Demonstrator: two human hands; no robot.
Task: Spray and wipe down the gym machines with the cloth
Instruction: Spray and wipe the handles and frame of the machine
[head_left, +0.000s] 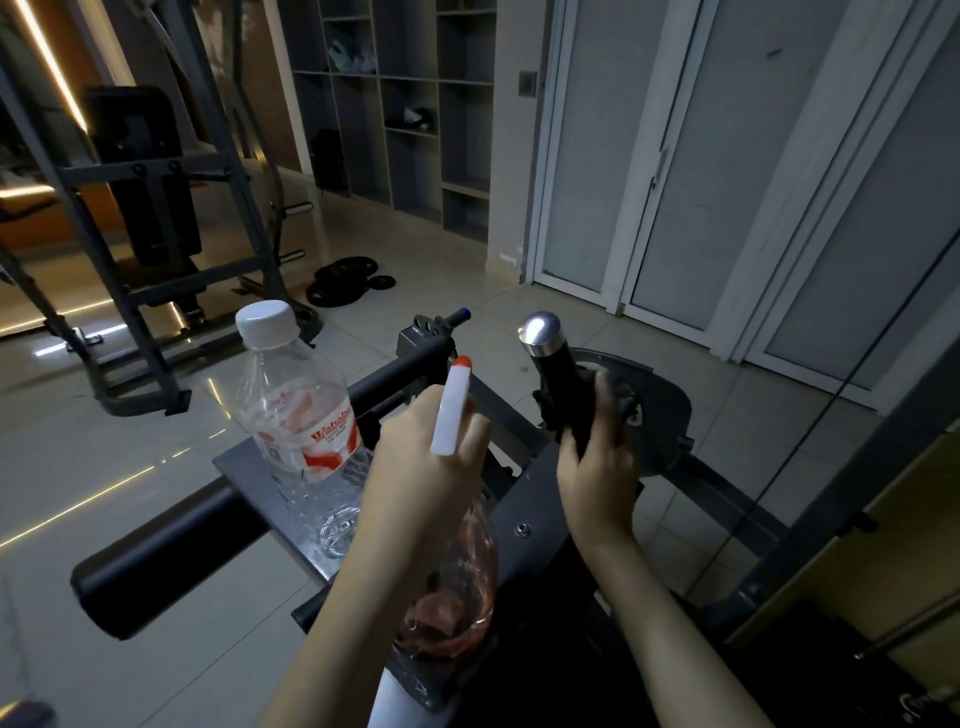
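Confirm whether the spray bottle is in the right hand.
No, the left hand grips the spray bottle; the right hand grips the machine's black handle.

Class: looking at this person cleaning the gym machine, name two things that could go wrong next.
1. The water bottle stands on the machine's plate, close beside the left hand holding the spray bottle; a stray move could topple it.
2. Spray might miss the handle held by the right hand and wet the glossy floor, making it slippery.
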